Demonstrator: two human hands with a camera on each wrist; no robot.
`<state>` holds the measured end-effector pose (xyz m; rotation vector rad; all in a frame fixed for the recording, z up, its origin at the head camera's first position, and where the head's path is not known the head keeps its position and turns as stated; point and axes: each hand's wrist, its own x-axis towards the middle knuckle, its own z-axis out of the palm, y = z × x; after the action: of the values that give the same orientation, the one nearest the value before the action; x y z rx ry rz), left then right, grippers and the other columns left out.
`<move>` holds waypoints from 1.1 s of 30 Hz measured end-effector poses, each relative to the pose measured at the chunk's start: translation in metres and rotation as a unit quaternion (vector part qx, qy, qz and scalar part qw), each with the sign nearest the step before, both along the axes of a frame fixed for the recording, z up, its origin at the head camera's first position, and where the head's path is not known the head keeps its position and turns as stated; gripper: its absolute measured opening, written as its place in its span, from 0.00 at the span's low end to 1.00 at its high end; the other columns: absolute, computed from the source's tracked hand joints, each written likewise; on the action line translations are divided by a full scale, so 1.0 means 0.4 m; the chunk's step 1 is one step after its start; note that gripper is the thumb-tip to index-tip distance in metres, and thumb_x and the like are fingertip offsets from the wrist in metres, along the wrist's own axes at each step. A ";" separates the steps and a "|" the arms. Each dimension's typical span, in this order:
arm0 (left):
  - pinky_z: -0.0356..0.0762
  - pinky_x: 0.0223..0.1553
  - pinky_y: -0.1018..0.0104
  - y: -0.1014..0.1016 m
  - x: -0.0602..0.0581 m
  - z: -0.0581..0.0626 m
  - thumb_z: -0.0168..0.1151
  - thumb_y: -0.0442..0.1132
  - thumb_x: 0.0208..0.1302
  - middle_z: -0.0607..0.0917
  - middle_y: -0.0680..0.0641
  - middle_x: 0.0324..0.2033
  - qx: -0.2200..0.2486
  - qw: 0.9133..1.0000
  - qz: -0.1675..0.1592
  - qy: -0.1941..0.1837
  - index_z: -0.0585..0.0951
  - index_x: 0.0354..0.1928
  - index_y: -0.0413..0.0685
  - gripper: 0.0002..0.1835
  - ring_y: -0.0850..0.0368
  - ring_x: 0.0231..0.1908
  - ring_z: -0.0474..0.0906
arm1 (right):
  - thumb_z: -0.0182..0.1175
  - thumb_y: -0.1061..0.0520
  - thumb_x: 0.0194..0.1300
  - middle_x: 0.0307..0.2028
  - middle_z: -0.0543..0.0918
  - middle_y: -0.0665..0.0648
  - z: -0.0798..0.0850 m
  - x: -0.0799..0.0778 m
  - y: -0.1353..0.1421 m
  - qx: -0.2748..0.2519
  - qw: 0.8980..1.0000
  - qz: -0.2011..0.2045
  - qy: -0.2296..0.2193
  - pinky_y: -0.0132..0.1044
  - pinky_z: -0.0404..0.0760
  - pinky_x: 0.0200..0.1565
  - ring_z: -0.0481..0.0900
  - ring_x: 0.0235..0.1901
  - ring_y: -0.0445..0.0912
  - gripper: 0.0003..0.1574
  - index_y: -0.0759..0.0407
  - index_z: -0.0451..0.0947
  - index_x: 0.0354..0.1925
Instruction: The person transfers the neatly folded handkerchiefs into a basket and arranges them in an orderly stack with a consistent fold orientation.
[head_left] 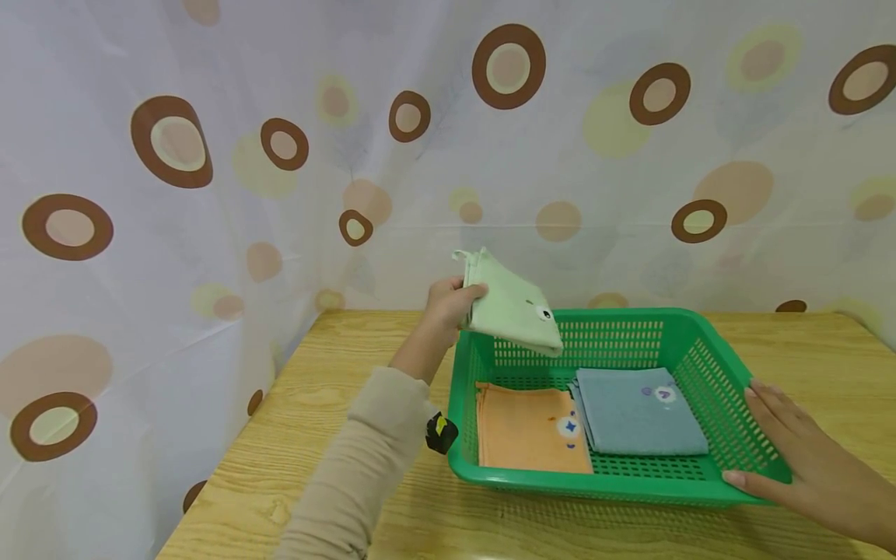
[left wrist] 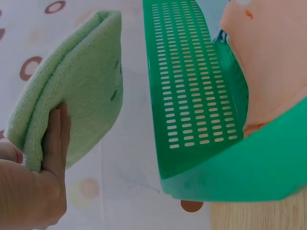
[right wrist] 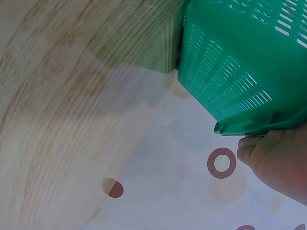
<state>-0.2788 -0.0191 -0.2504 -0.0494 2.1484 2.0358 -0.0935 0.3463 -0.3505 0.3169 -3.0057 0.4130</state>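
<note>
My left hand (head_left: 448,303) pinches a folded light green towel (head_left: 514,303) by its left edge, thumb on the side facing me. The towel hangs tilted above the back left of a green plastic basket (head_left: 574,480), and a small animal face shows near its lower right corner. In the left wrist view, fingers (left wrist: 53,139) lie against the terry cloth. Inside the basket a folded orange towel (head_left: 525,428) lies at the left, beside a folded blue towel (head_left: 637,416). My right hand (head_left: 812,459) rests on the basket's front right corner, fingers fairly straight along the rim.
The basket stands on a wood-grain table (head_left: 280,467). Behind and to the left hangs a pale curtain (head_left: 420,62) with brown rings and dots. A small black item with a yellow mark (head_left: 441,433) shows beside my left sleeve, at the basket's left rim.
</note>
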 end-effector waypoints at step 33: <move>0.80 0.48 0.59 0.147 0.054 -0.030 0.57 0.37 0.64 0.82 0.41 0.48 0.095 0.995 0.016 -0.015 0.78 0.52 0.38 0.16 0.48 0.48 0.80 | 0.60 0.46 0.61 0.70 0.26 0.69 -0.006 -0.001 0.003 -0.003 1.000 0.004 0.013 0.61 0.13 0.60 0.15 0.68 0.58 0.63 0.71 0.28 0.70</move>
<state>-0.2572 0.0398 -0.2624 -0.0872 1.9393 2.2320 -0.0938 0.3475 -0.3531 0.3319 -2.9786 0.4168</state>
